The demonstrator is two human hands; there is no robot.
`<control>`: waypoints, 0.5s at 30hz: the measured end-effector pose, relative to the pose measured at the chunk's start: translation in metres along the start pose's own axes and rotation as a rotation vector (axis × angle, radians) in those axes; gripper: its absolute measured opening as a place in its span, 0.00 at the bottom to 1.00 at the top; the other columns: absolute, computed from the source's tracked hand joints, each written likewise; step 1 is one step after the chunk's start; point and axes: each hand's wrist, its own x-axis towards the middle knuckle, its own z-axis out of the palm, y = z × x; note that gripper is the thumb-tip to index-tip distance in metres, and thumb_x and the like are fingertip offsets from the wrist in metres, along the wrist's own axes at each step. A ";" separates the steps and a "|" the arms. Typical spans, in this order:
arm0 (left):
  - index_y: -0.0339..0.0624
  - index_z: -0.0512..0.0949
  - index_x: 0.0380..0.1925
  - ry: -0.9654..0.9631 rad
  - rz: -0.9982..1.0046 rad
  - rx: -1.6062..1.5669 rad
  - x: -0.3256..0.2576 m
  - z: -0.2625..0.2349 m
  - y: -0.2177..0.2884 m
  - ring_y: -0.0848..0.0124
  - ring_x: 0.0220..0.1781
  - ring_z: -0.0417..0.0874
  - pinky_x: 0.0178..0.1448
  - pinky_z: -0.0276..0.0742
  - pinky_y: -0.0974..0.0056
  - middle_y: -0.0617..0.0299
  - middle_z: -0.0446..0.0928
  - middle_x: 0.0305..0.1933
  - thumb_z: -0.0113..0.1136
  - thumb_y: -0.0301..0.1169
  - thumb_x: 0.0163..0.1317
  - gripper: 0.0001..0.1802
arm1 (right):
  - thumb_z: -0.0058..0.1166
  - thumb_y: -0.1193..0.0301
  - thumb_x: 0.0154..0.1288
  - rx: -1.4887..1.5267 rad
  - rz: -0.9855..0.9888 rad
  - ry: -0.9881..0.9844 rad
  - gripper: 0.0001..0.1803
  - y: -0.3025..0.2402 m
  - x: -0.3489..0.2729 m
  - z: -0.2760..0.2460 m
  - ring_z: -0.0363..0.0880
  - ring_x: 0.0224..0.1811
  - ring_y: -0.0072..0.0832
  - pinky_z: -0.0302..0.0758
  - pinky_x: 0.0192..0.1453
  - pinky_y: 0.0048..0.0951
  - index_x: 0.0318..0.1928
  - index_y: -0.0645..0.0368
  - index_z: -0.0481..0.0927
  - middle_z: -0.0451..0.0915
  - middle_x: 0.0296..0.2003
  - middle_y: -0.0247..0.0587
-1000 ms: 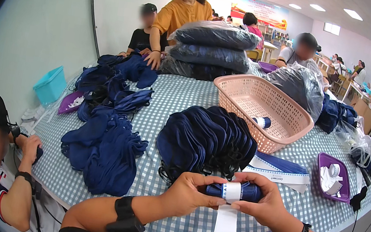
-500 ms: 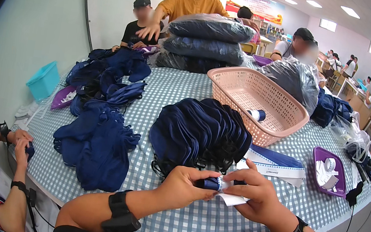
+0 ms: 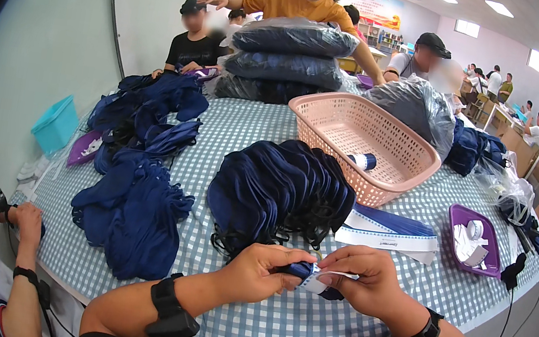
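Note:
My left hand (image 3: 264, 272) is closed round one end of a small rolled-up navy fabric bundle (image 3: 300, 269), held just above the near part of the table. A white paper band with blue edging (image 3: 316, 285) lies around the roll's middle. My right hand (image 3: 368, 281) pinches the loose end of this band between thumb and fingers. Just beyond my hands, a fanned stack of navy fabric pieces with black cords (image 3: 280, 191) rests on the cloth. To its right lie flat white paper bands with blue edging (image 3: 384, 238).
A pink basket (image 3: 414, 180) holds another banded navy roll (image 3: 362, 161). The purple tray (image 3: 494, 261) at right contains white labels. Loose navy fabric (image 3: 130, 217) is heaped at left, and bagged bundles (image 3: 284, 69) are stacked at the back. Co-workers sit and stand around the checked table (image 3: 217, 335).
The paper band's loose end has been drawn up round the roll, and my right fingers now pinch it. The standing person in orange has shifted, one arm stretched left. My view has turned slightly right.

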 end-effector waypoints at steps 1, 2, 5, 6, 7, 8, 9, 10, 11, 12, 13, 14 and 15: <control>0.42 0.79 0.61 -0.001 -0.015 -0.015 0.000 0.000 -0.001 0.79 0.36 0.81 0.40 0.78 0.73 0.60 0.81 0.44 0.63 0.17 0.64 0.24 | 0.68 0.81 0.56 -0.004 0.001 0.005 0.07 0.001 0.000 0.000 0.88 0.41 0.35 0.83 0.44 0.30 0.36 0.62 0.88 0.88 0.39 0.44; 0.42 0.79 0.61 -0.003 -0.031 -0.031 0.001 0.000 -0.002 0.78 0.35 0.81 0.39 0.78 0.72 0.60 0.81 0.45 0.63 0.17 0.65 0.23 | 0.68 0.80 0.56 0.022 -0.004 0.018 0.07 0.004 -0.001 0.000 0.88 0.40 0.34 0.82 0.44 0.29 0.37 0.63 0.88 0.88 0.39 0.45; 0.39 0.79 0.61 0.007 -0.059 -0.070 0.000 0.000 -0.002 0.76 0.37 0.82 0.40 0.79 0.71 0.57 0.80 0.46 0.60 0.15 0.65 0.23 | 0.69 0.79 0.57 0.051 0.032 0.029 0.07 0.004 -0.002 0.000 0.87 0.38 0.32 0.82 0.44 0.29 0.38 0.63 0.88 0.88 0.39 0.45; 0.39 0.79 0.61 0.006 -0.058 -0.069 0.000 0.001 -0.001 0.76 0.37 0.82 0.40 0.79 0.71 0.57 0.80 0.46 0.60 0.15 0.65 0.23 | 0.69 0.80 0.57 0.055 0.076 0.026 0.08 0.003 -0.002 -0.001 0.87 0.37 0.30 0.81 0.43 0.28 0.39 0.63 0.88 0.88 0.38 0.45; 0.39 0.79 0.60 0.006 -0.051 -0.057 0.000 0.001 0.000 0.75 0.39 0.82 0.41 0.80 0.71 0.56 0.80 0.47 0.59 0.14 0.65 0.23 | 0.69 0.80 0.57 0.055 0.076 0.027 0.08 0.003 -0.002 -0.001 0.87 0.37 0.30 0.81 0.43 0.28 0.39 0.63 0.88 0.88 0.38 0.45; 0.39 0.79 0.59 0.007 -0.044 -0.046 0.000 0.001 0.000 0.74 0.42 0.83 0.42 0.80 0.71 0.55 0.80 0.48 0.59 0.13 0.64 0.23 | 0.70 0.80 0.56 0.077 0.127 0.018 0.09 0.002 -0.002 -0.001 0.86 0.37 0.28 0.81 0.43 0.27 0.40 0.63 0.88 0.87 0.38 0.43; 0.39 0.79 0.59 0.008 -0.045 -0.046 0.000 0.001 -0.001 0.74 0.42 0.83 0.42 0.80 0.71 0.55 0.80 0.48 0.59 0.13 0.64 0.23 | 0.70 0.80 0.56 0.099 0.178 0.009 0.10 0.003 -0.001 -0.001 0.85 0.37 0.26 0.80 0.43 0.27 0.40 0.64 0.88 0.87 0.37 0.41; 0.38 0.80 0.58 0.018 0.063 0.025 0.001 0.002 -0.001 0.72 0.47 0.83 0.47 0.81 0.70 0.54 0.80 0.49 0.59 0.12 0.63 0.23 | 0.70 0.80 0.56 0.098 0.178 0.010 0.10 0.002 -0.002 -0.001 0.85 0.37 0.26 0.80 0.43 0.27 0.40 0.64 0.88 0.87 0.37 0.41; 0.38 0.81 0.56 0.029 0.170 0.096 0.001 0.003 -0.002 0.69 0.51 0.83 0.51 0.81 0.68 0.53 0.80 0.51 0.59 0.11 0.62 0.23 | 0.71 0.80 0.55 0.168 0.242 0.008 0.12 0.002 -0.003 0.000 0.85 0.38 0.24 0.80 0.43 0.26 0.42 0.64 0.88 0.87 0.37 0.40; 0.38 0.81 0.56 0.029 0.170 0.096 0.001 0.004 -0.001 0.69 0.51 0.83 0.51 0.81 0.68 0.53 0.80 0.51 0.59 0.11 0.62 0.23 | 0.71 0.81 0.55 0.237 0.305 0.007 0.13 0.001 -0.003 0.000 0.84 0.39 0.22 0.79 0.42 0.24 0.43 0.65 0.88 0.87 0.36 0.39; 0.38 0.81 0.55 0.019 0.207 0.114 0.001 0.005 0.000 0.66 0.56 0.81 0.56 0.79 0.67 0.52 0.78 0.53 0.59 0.10 0.60 0.23 | 0.71 0.81 0.55 0.236 0.306 0.008 0.13 0.000 -0.003 -0.002 0.84 0.39 0.22 0.79 0.42 0.24 0.43 0.65 0.88 0.87 0.36 0.39; 0.38 0.82 0.54 0.009 0.244 0.132 0.001 0.007 0.001 0.63 0.60 0.79 0.61 0.78 0.65 0.51 0.76 0.56 0.58 0.09 0.59 0.23 | 0.71 0.81 0.55 0.241 0.324 -0.040 0.15 -0.001 -0.001 -0.004 0.84 0.39 0.21 0.79 0.42 0.23 0.44 0.65 0.87 0.86 0.37 0.39; 0.38 0.82 0.54 0.007 0.245 0.131 0.000 0.008 0.003 0.63 0.60 0.79 0.61 0.78 0.65 0.51 0.76 0.56 0.58 0.09 0.59 0.23 | 0.72 0.81 0.54 0.246 0.341 -0.089 0.16 -0.002 0.000 -0.006 0.83 0.39 0.19 0.79 0.42 0.22 0.45 0.66 0.86 0.86 0.37 0.38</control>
